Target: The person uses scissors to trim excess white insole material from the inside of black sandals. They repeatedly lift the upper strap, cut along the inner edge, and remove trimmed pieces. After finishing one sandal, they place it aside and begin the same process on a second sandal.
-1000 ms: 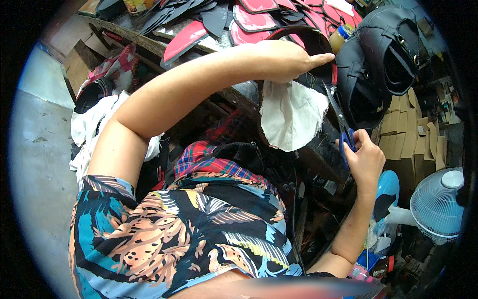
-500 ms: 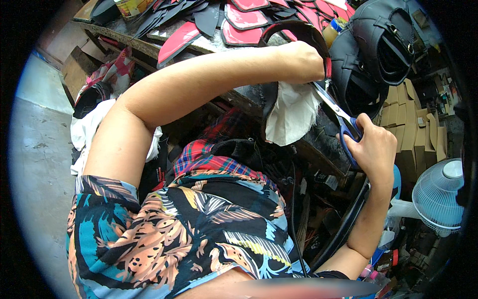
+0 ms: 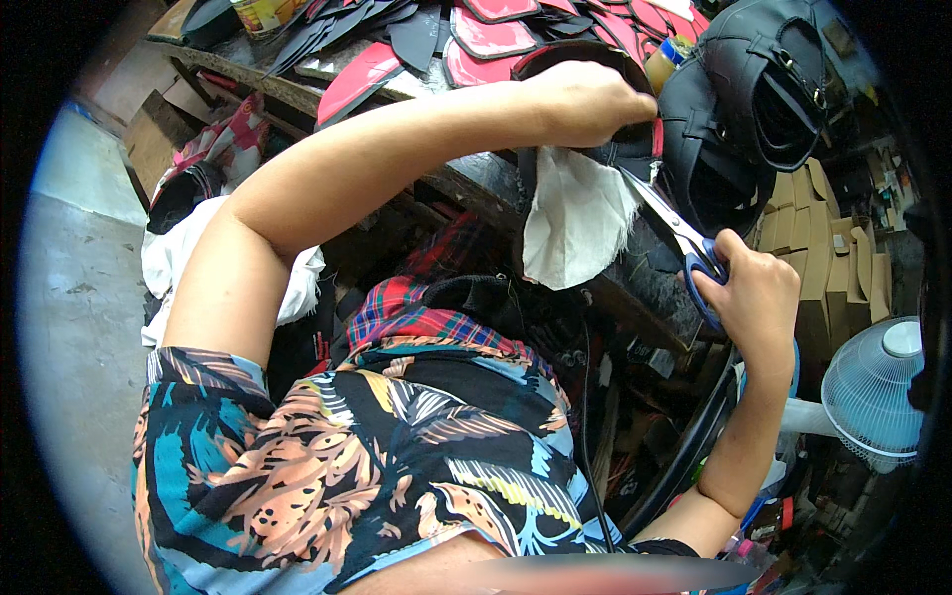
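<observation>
My right hand [image 3: 756, 293] grips a pair of scissors [image 3: 678, 226] by its blue handles. Its blades are parted, with the tips by the upper right edge of a white cloth lining [image 3: 575, 223] that has a frayed side. That lining hangs below my left hand [image 3: 590, 104], which is closed on a curved black leather-like piece [image 3: 585, 54]. A narrow red strip [image 3: 656, 139] shows beside the left hand's knuckles. My left fingertips are hidden behind the hand, so their exact hold cannot be made out.
Black boot-like uppers with metal fittings [image 3: 764, 84] lie just right of my left hand. Red and black cut pieces [image 3: 491, 35] cover the workbench [image 3: 397, 87], near a yellowish jar [image 3: 659, 67]. Cardboard boxes [image 3: 808, 238] and a fan [image 3: 873, 392] stand at right.
My left hand has shifted slightly up and turned, and the white lining hangs a little further left. My right hand and the scissors have drawn slightly right and down.
</observation>
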`<state>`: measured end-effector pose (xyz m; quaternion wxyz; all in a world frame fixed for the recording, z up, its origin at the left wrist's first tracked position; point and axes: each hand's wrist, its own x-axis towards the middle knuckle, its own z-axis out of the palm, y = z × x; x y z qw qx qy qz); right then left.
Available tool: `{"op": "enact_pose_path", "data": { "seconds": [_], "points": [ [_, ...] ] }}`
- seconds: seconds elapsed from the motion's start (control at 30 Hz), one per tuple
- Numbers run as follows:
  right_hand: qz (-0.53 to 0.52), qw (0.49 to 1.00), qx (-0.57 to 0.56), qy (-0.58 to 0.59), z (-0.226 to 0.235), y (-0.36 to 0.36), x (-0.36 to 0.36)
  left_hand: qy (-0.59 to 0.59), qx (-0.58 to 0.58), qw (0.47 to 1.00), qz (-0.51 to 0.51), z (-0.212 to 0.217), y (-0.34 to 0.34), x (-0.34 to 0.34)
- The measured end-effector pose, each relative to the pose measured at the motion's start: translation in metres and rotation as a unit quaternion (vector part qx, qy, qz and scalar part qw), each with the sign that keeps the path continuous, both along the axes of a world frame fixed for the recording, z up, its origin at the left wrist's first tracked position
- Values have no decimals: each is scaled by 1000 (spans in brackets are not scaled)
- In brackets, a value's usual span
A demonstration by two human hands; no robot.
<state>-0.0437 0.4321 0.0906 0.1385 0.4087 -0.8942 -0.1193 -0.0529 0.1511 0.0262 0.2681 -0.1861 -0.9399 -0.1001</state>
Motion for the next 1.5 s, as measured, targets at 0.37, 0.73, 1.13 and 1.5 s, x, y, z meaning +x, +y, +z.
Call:
{"op": "enact_pose_path", "data": {
  "seconds": [0.37,0.73,1.13,1.5],
  "points": [
    [-54,984,-117,-119,-7,-5,18,-194,278,935,108,-9,-85,36],
    [-2,999,-31,-37,-22,-27,37,142,41,963,225,-62,-47,78],
    [13,997,-79,-6,-29,-33,38,74,-98,992,41,-66,-60,53],
    [6,996,-75,-55,-48,-66,17,133,98,986,-5,-55,-63,47]
  ]
}}
